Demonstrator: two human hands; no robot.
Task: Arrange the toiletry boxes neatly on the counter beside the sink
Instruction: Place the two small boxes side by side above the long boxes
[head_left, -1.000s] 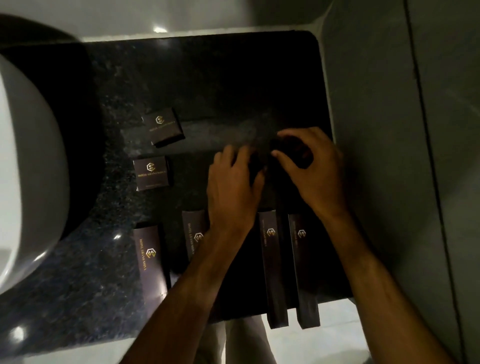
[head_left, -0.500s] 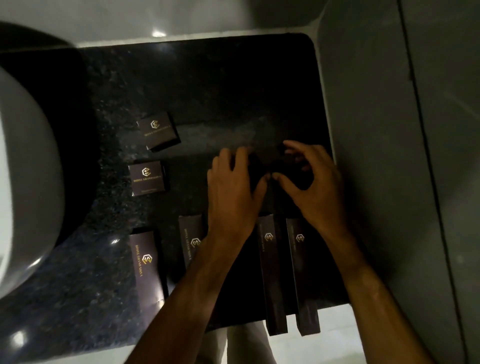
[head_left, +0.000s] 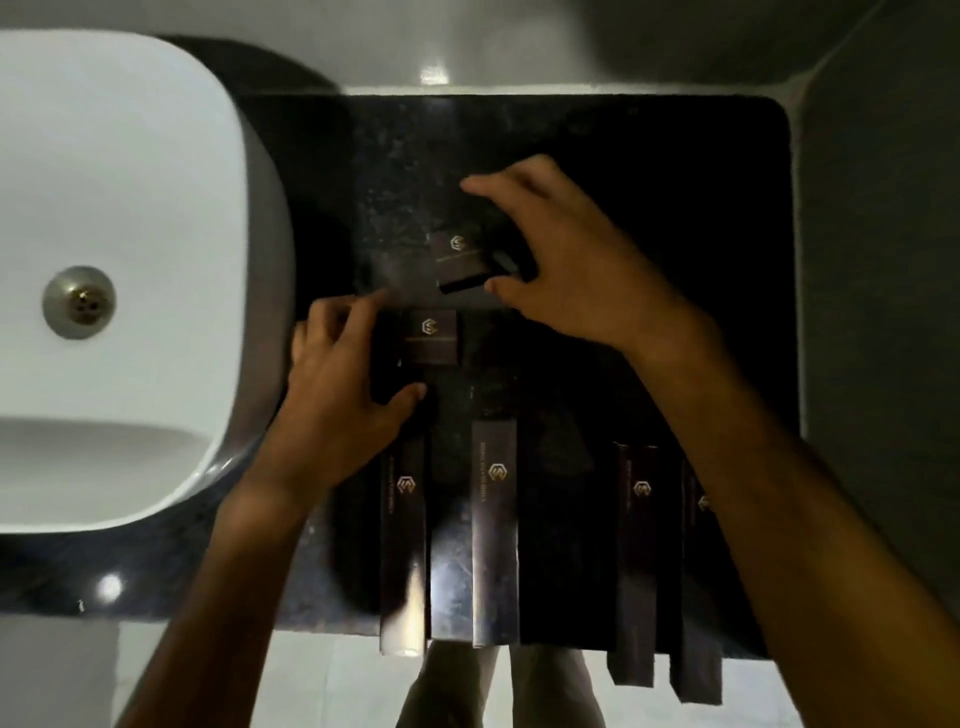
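Note:
Two small square dark boxes with gold logos lie on the black counter (head_left: 649, 208) right of the sink. My left hand (head_left: 343, 395) grips the nearer small box (head_left: 432, 338) from its left side, thumb under its front edge. My right hand (head_left: 566, 260) arches over the farther small box (head_left: 460, 254), which sits tilted, with the thumb against its front right corner. Several long dark boxes lie side by side at the front edge and overhang it: one (head_left: 402, 545), a second (head_left: 494, 530), a third (head_left: 636, 561), and another (head_left: 696, 597) partly hidden by my right forearm.
The white basin (head_left: 130, 260) with its metal drain (head_left: 79, 302) fills the left. A grey wall (head_left: 883, 260) bounds the counter on the right. Pale floor shows below the counter's front edge.
Both hands have left the dark boxes at the centre right and moved left onto the two small square boxes. The view has shifted left, so the basin now shows fully.

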